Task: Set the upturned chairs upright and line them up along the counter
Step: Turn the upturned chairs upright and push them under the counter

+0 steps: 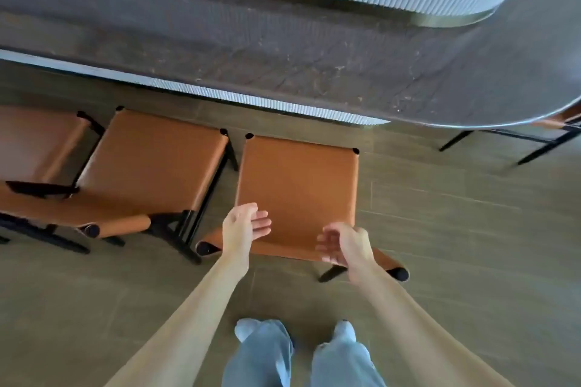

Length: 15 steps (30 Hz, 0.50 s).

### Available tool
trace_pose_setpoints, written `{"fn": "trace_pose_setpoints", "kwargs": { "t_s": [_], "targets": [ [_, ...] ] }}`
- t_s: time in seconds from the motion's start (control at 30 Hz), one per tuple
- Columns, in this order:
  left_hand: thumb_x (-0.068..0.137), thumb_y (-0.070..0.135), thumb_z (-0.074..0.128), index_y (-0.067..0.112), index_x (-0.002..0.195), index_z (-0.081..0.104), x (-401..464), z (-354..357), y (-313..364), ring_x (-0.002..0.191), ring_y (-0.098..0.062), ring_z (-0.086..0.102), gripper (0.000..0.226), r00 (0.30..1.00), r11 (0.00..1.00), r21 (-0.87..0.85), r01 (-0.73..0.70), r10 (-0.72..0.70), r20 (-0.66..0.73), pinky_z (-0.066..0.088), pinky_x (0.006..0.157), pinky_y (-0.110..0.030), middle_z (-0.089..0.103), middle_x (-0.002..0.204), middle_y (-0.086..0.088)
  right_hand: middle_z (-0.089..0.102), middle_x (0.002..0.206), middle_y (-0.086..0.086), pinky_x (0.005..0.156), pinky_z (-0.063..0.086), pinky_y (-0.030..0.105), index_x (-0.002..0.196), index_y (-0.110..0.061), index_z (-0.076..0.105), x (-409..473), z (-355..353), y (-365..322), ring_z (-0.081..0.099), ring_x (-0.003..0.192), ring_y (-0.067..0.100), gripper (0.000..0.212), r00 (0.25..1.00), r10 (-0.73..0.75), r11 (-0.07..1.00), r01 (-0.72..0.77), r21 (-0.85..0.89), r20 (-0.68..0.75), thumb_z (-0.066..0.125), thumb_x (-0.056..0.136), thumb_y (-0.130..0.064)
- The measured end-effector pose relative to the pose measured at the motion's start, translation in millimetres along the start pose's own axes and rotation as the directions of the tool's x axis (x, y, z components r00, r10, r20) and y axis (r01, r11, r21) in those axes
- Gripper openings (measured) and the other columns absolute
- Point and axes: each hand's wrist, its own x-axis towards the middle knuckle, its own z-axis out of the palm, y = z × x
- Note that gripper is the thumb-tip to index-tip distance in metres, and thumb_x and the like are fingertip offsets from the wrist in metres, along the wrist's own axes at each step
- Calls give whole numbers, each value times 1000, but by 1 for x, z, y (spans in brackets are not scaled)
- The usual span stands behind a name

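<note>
The dark stone counter [283, 50] ran across the top of the view and curved round at the right, its front edge overhanging a ribbed pale base [251, 100]. Between that base and the nearest chair [298, 192] lay a narrow strip of tiled floor [440, 229], while the floor to the right of the chair and behind it, where the person stood in pale jeans [267, 358], was open. The nearest chair stood upright, its tan leather seat facing up and its front edge toward the counter. Just beside it on the left stood a second chair [151, 166], also upright, with only a slim gap between the two black frames, and a third chair [37, 141] showed partly at the left edge, close against the second. At the far right, under the curved end of the counter, thin black legs and a bit of tan suggested a further chair [559, 122], though too little showed to be sure. The left hand [245, 226] hovered over the rear left of the nearest seat, fingers loosely spread and holding nothing. The right hand [342, 245] hung over the rear right, above the rolled back edge [276, 250], fingers half curled and also empty; motion blur made it hard to tell whether either touched the leather.
</note>
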Motion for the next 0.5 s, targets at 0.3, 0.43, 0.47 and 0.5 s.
{"fn": "trace_pose_setpoints", "kwargs": {
  "t_s": [0.3, 0.43, 0.47, 0.5],
  "targets": [
    [98, 12, 56, -4, 94, 68, 9, -12, -35, 58, -29, 71, 21, 994, 991, 82, 106, -104, -17, 60, 58, -35, 70, 70, -17, 75, 97, 26, 49, 58, 34, 108, 7, 64, 5, -23, 78, 73, 74, 35, 49, 938, 341, 852, -334, 403, 56, 64, 95, -39],
    [99, 21, 58, -11, 84, 67, 0, -24, -35, 61, -39, 72, 36, 990, 990, 18, 143, -143, -10, 61, 53, -38, 68, 64, -26, 65, 120, 32, 52, 60, 45, 129, 3, 51, 18, -22, 62, 74, 70, 42, 43, 954, 275, 700, -284, 655, 119, 62, 100, -26],
    [98, 22, 60, -11, 82, 67, -1, -25, -36, 61, -40, 73, 37, 988, 989, 7, 150, -150, -36, 61, 52, -37, 68, 62, -26, 63, 121, 31, 55, 60, 48, 131, 2, 49, 21, -21, 60, 73, 74, 43, 41, 954, 277, 681, -279, 677, 115, 61, 100, -23],
    [96, 24, 61, -11, 81, 66, -2, -25, -38, 62, -41, 73, 38, 984, 987, -6, 163, -164, -68, 61, 52, -36, 67, 60, -26, 62, 121, 31, 60, 59, 52, 132, 2, 48, 23, -21, 59, 72, 82, 45, 39, 953, 283, 672, -277, 687, 107, 59, 101, -20]
  ]
}}
